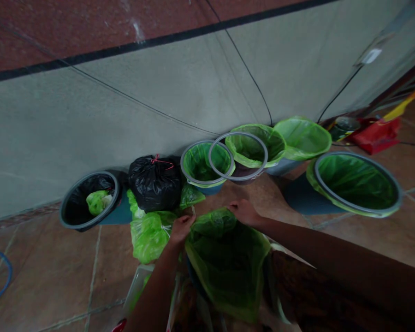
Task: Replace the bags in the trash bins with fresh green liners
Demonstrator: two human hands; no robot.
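Gripping the far edge of a green bin liner (224, 272) at two spots well apart, at the far left with the left hand (182, 227) and at the far right with the right hand (244, 212), presumably to spread the mouth evenly and stop the thin film from folding inward. Using fingers drawn together on the film in both hands, though unable to tell the exact pinch in this light. Hung low between the forearms, near and central, likely to share the pull between both arms; too dark below to tell the fit over any bin. Just left of the left hand, note green bags (150, 235), slumped beside a black bag (155, 186) with a red tie (162, 162) at the neck, apparently knotted to hold the contents in. Farther left, note a black-lined bin (122, 210) with a crumpled green bag (97, 203) inside. Beyond the hands, along the wall (159, 101), see a blue lined bin (212, 188), a second lined bin (277, 148) to the right and a third lined bin (283, 167) farther right. Across the first two, note a grey ring (244, 178), perhaps put there for easy reach. At the right, nearer, see a large bin (299, 196) with liner folded outward beneath a grey rim, probably clamped against slipping.
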